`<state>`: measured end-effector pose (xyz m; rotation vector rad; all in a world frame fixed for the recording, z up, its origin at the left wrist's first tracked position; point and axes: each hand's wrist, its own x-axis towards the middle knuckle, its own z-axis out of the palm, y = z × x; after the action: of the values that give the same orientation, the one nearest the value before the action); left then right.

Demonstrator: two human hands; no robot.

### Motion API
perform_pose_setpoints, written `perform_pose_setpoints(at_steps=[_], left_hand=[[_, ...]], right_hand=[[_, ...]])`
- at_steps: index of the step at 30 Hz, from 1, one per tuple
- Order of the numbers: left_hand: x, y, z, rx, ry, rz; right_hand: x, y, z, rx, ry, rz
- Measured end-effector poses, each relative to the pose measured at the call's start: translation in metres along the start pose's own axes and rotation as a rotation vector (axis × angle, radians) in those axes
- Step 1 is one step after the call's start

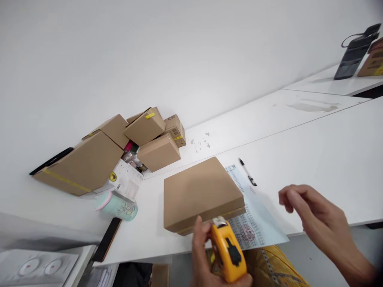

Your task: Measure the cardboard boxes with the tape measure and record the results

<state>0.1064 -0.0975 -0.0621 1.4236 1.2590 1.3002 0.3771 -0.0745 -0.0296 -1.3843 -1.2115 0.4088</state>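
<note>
My left hand (pixel 202 255) is closed around a yellow tape measure (pixel 229 251) at the bottom centre. The metal end of the tape measure points at the near edge of a closed brown cardboard box (pixel 200 191), close to it. That box lies flat on the white table, partly over a printed sheet with a red stamp (pixel 257 223). Off to the right, above the table's front edge, hovers my right hand (pixel 314 219). Its fingers are loosely curled together with the thumb against them, and nothing shows in them. A black-and-white pen (pixel 247 172) lies beyond the sheet.
Several cardboard boxes (pixel 160 153) are stacked at the back left against the wall. Before them stand a white printed package (pixel 127 181) and a mint-green cup with a pink rim (pixel 121 205). A dark bottle (pixel 354 56) stands at the far right beside another box (pixel 372 61).
</note>
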Motion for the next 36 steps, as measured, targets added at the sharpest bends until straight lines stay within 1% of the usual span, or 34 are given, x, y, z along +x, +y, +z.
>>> perform_pose_setpoints(at_steps=[1,2,3,4,5,7,10,13,15,17,20,24,27,29,32,36], left_hand=[[0.008,0.008,-0.006,0.095,0.076,0.113],[0.019,0.015,-0.011,0.223,0.165,0.255],[0.031,0.022,-0.014,0.356,0.236,0.402],[0.043,0.027,-0.016,0.48,0.281,0.528],[0.055,0.031,-0.016,0.59,0.302,0.608],[0.075,0.035,-0.015,0.765,0.273,0.674],[0.085,0.031,-0.016,0.911,0.126,0.677],[0.085,0.025,-0.023,0.996,-0.018,0.721],[0.091,0.021,-0.028,1.061,-0.053,0.775],[0.105,0.016,-0.029,1.109,-0.055,0.821],[0.138,0.009,-0.022,1.142,-0.035,0.844],[0.191,0.003,0.001,1.159,-0.006,0.867],[0.229,0.002,0.019,1.173,-0.033,0.841],[0.251,0.001,0.028,1.178,-0.061,0.801],[0.277,-0.001,0.033,1.177,-0.093,0.753],[0.305,-0.005,0.033,1.166,-0.116,0.701]], right_hand=[[0.006,0.008,0.002,-0.057,0.043,0.049],[0.01,0.017,0.006,-0.103,0.041,0.078],[0.011,0.027,0.011,-0.135,0.002,0.081],[0.01,0.038,0.019,-0.15,-0.069,0.056],[0.006,0.049,0.027,-0.161,-0.139,0.017],[-0.008,0.069,0.046,-0.195,-0.212,-0.113],[-0.029,0.093,0.068,-0.296,-0.22,-0.295],[-0.04,0.106,0.076,-0.418,-0.232,-0.366],[-0.041,0.109,0.076,-0.46,-0.247,-0.37],[-0.041,0.111,0.076,-0.477,-0.259,-0.378],[-0.041,0.114,0.076,-0.506,-0.268,-0.393],[-0.043,0.118,0.077,-0.52,-0.276,-0.412],[-0.043,0.118,0.077,-0.526,-0.286,-0.403],[-0.043,0.118,0.077,-0.527,-0.292,-0.39],[-0.042,0.117,0.076,-0.521,-0.297,-0.374],[-0.043,0.115,0.078,-0.517,-0.302,-0.359]])
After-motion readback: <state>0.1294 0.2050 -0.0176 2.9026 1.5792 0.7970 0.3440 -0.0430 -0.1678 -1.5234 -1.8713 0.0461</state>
